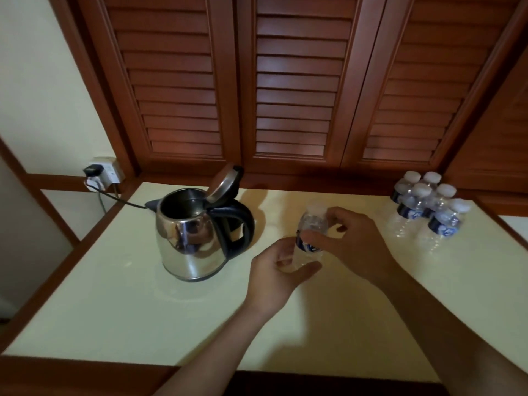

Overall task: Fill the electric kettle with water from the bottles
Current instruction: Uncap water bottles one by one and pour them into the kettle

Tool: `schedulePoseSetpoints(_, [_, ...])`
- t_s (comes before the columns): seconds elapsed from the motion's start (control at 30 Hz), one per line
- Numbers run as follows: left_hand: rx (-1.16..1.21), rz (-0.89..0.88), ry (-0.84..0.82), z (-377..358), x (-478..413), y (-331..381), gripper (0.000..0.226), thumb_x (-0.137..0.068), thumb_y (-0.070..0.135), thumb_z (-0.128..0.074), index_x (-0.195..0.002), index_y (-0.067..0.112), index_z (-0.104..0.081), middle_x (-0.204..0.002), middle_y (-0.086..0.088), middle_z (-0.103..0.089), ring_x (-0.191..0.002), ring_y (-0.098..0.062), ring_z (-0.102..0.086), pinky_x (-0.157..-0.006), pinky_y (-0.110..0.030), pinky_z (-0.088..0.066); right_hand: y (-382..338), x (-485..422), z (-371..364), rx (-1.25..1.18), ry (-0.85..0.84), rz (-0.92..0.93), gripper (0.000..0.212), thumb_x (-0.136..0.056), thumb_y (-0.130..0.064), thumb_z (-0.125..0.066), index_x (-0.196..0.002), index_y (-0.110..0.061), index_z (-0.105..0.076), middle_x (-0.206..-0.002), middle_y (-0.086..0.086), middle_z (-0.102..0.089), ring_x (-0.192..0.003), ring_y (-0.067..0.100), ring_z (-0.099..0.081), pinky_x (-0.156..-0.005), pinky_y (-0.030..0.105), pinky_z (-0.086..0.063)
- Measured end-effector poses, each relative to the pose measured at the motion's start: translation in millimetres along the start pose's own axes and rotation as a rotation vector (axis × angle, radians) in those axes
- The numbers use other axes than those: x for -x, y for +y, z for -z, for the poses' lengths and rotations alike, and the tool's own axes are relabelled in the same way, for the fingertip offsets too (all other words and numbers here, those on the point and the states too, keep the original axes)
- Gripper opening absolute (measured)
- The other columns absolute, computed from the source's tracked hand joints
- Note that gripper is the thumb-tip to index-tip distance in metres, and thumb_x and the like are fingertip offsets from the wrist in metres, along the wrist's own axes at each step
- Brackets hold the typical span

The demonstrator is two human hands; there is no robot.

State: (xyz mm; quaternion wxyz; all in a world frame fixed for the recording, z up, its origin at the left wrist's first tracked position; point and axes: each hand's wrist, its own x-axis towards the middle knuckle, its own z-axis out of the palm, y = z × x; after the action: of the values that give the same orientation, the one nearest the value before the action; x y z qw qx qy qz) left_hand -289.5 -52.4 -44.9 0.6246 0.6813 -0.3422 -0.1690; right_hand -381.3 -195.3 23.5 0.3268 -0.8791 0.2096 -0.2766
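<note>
Head view: we hold a small clear water bottle [313,224] in both hands over the cream table [85,295], near the electric kettle [188,241] and to its right. Our right hand [351,241] wraps the bottle's upper half, with the thumb across the blue label and the forefinger up by the white cap. Our left hand [281,270] cups the lower end, fingers and thumb curled round it. The bottle is roughly upright and blurred, and we cannot tell whether its base touches the table. The steel kettle stands on the table's left half, its lid [224,182] hinged up and open and its black handle turned toward the bottle. A dark cord [114,195] runs from behind the kettle to a wall socket [107,170] at the left. A cluster of capped bottles [425,207] stands at the far right corner, well apart from our hands. Louvred wooden doors [294,81] rise behind the table.
</note>
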Motion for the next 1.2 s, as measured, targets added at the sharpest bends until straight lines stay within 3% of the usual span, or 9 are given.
schedulePoseSetpoints(0.2, [-0.037, 0.024, -0.032, 81, 27, 6, 0.048, -0.070, 0.046, -0.087, -0.113, 0.032, -0.072, -0.102, 0.014, -0.077, -0.097, -0.005, -0.071, -0.091, -0.039, -0.058, -72, 17, -38, 0.006, -0.012, 0.112, 0.058, -0.072, -0.073, -0.064, -0.108, -0.028, -0.068, -0.095, -0.016, -0.069, -0.092, 0.004, -0.062, -0.077, 0.022, -0.048])
schedulePoseSetpoints(0.37, [-0.110, -0.057, 0.058, 156, 45, 7, 0.044, -0.064, 0.037, -0.093, -0.103, 0.032, -0.074, -0.091, 0.015, -0.077, -0.084, -0.004, -0.073, -0.077, -0.037, -0.062, -146, 15, -64, 0.139, 0.200, 0.213, 0.036, -0.087, -0.060, -0.059, -0.083, -0.025, -0.066, -0.069, -0.013, -0.063, -0.068, 0.008, -0.059, -0.058, 0.010, -0.038])
schedulePoseSetpoints(0.5, [-0.237, -0.166, 0.105, 203, 54, 4, 0.045, -0.062, 0.036, -0.095, -0.099, 0.039, -0.070, -0.086, 0.021, -0.074, -0.078, 0.003, -0.070, -0.067, -0.021, -0.058, -193, 10, -92, 0.402, 0.179, 0.230, 0.054, -0.087, -0.073, -0.047, -0.063, -0.025, -0.056, -0.053, -0.008, -0.053, -0.049, 0.007, -0.050, -0.050, 0.019, -0.033])
schedulePoseSetpoints(0.67, [-0.265, -0.151, 0.126, 244, 63, -1, 0.050, -0.062, 0.041, -0.093, -0.106, 0.028, -0.072, -0.095, 0.016, -0.074, -0.083, 0.001, -0.069, -0.070, -0.017, -0.057, -235, 16, -132, 0.528, 0.090, 0.115, 0.051, -0.091, -0.068, -0.043, -0.069, -0.022, -0.050, -0.059, -0.004, -0.051, -0.055, 0.015, -0.050, -0.051, 0.027, -0.036])
schedulePoseSetpoints(0.8, [-0.184, -0.141, 0.102, 267, 68, 2, 0.044, -0.064, 0.032, -0.095, -0.095, 0.043, -0.066, -0.089, 0.019, -0.074, -0.081, 0.002, -0.070, -0.071, -0.016, -0.056, -253, 12, -154, 0.459, 0.147, 0.304, 0.044, -0.093, -0.053, -0.048, -0.069, -0.016, -0.047, -0.056, -0.009, -0.041, -0.049, 0.011, -0.041, -0.050, 0.027, -0.032])
schedulePoseSetpoints(0.9, [-0.136, -0.107, 0.045, 281, 69, 1, 0.042, -0.066, 0.027, -0.095, -0.095, 0.039, -0.066, -0.089, 0.014, -0.076, -0.081, -0.001, -0.072, -0.073, -0.019, -0.059, -267, 10, -156, 0.293, -0.054, 0.368, 0.038, -0.094, -0.047, -0.046, -0.079, -0.014, -0.055, -0.070, -0.006, -0.053, -0.066, 0.011, -0.047, -0.061, 0.027, -0.034])
schedulePoseSetpoints(1.0, [-0.107, -0.071, 0.021, 289, 70, 0, 0.042, -0.066, 0.025, -0.094, -0.100, 0.030, -0.068, -0.091, 0.010, -0.076, -0.084, -0.002, -0.072, -0.076, -0.021, -0.060, -269, 12, -155, 0.390, -0.119, 0.560, 0.027, -0.099, -0.031, -0.049, -0.092, -0.011, -0.066, -0.091, 0.001, -0.065, -0.086, 0.015, -0.054, -0.078, 0.034, -0.040])
schedulePoseSetpoints(1.1, [-0.137, -0.089, 0.046, 291, 71, 0, 0.043, -0.067, 0.026, -0.093, -0.100, 0.033, -0.067, -0.091, 0.013, -0.075, -0.083, 0.000, -0.071, -0.074, -0.017, -0.058, -269, 12, -150, 0.352, -0.080, 0.324, 0.046, -0.091, -0.062, -0.044, -0.096, -0.020, -0.063, -0.089, -0.005, -0.063, -0.085, 0.013, -0.055, -0.071, 0.031, -0.043])
schedulePoseSetpoints(1.2, [-0.163, -0.090, 0.097, 287, 72, -2, 0.043, -0.066, 0.028, -0.094, -0.100, 0.031, -0.068, -0.089, 0.014, -0.075, -0.081, 0.001, -0.071, -0.072, -0.018, -0.058, -269, 12, -148, 0.591, 0.076, 0.225, 0.059, -0.083, -0.078, -0.034, -0.074, -0.023, -0.057, -0.065, -0.009, -0.055, -0.062, 0.006, -0.051, -0.053, 0.023, -0.033])
